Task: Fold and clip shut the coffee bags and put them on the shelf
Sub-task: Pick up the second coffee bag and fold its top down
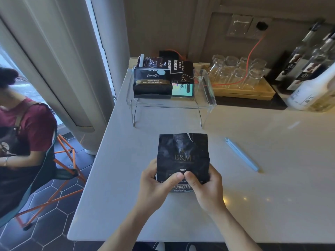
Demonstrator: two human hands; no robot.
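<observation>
A black coffee bag (pixel 182 153) with gold "B&M" print stands upright on the white counter, its top edge torn open and unfolded. My left hand (pixel 155 183) grips its lower left side and my right hand (pixel 204 185) its lower right, with both thumbs pressed on the front. A pale blue bag clip (pixel 242 154) lies on the counter to the right of the bag. Farther back stands a clear acrylic shelf (pixel 206 104) holding several dark coffee bags (pixel 153 83), one with a pale clip at the far left.
A wooden tray of upturned glasses (pixel 237 71) sits right of the shelf, with bottles (pixel 308 57) and a white jug (pixel 308 91) at the far right. A red cable (pixel 251 55) hangs from the wall. A seated person (pixel 23 142) is at the left, beyond the counter edge.
</observation>
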